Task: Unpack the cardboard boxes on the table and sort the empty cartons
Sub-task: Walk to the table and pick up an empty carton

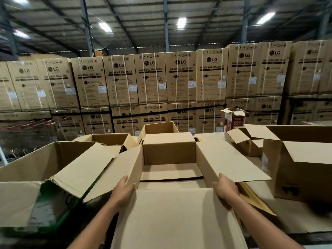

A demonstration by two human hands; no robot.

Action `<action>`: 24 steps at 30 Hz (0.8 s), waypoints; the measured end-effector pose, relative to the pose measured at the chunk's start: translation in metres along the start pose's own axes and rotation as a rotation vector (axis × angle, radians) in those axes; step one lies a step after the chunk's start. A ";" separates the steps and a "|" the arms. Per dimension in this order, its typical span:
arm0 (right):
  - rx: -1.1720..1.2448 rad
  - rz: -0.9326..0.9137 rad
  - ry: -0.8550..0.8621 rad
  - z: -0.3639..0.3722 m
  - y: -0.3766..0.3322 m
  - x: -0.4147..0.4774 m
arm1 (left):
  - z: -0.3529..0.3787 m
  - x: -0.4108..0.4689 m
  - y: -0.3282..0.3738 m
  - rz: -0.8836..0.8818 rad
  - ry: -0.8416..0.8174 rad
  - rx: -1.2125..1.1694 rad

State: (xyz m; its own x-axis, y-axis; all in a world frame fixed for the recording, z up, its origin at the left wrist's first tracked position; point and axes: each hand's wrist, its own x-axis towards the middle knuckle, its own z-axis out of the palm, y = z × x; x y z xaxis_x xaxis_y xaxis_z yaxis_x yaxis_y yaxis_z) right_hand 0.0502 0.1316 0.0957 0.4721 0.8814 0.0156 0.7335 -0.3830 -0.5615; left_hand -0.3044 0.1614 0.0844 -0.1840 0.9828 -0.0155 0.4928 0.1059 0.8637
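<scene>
The open box [168,153] sits between the two grips, its mouth facing up and all four flaps folded outward. The left grip [124,187], a bare hand, holds the box's near left corner: fingers wrapped over the edge where the left flap meets the wall, thumb pressed on the near flap. The right grip [225,187] clasps the near right corner under the right flap, and its fingertips are hidden behind the cardboard. The near flap hangs down toward the person between the two forearms. Nothing but the folded bottom panels shows inside the box.

Left of the left grip stands a larger open box [36,168] with a torn, green-edged flap. Right of the right grip another open box [296,168] rests on the worktop [287,221], with a flat cardboard strip [256,198] just beside the wrist. Beyond both grips stands a small printed carton [235,119], and far behind it a wall of stacked washing-machine cartons [150,78].
</scene>
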 end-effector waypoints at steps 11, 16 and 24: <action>-0.761 -0.243 0.052 0.004 -0.021 -0.014 | -0.003 -0.023 0.025 0.330 -0.065 1.115; -0.812 -0.340 0.039 -0.002 -0.020 -0.025 | 0.002 -0.057 0.057 0.313 -0.642 0.829; -0.594 -0.667 -0.354 0.009 -0.039 -0.029 | 0.055 -0.106 0.087 0.384 -0.909 1.118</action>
State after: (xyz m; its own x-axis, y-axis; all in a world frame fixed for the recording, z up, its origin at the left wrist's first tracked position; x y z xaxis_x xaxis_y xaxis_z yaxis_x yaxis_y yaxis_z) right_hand 0.0034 0.1233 0.1093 -0.2358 0.9637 -0.1252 0.9717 0.2359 -0.0148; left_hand -0.1952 0.0750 0.1332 0.4773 0.6878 -0.5469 0.8449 -0.5302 0.0706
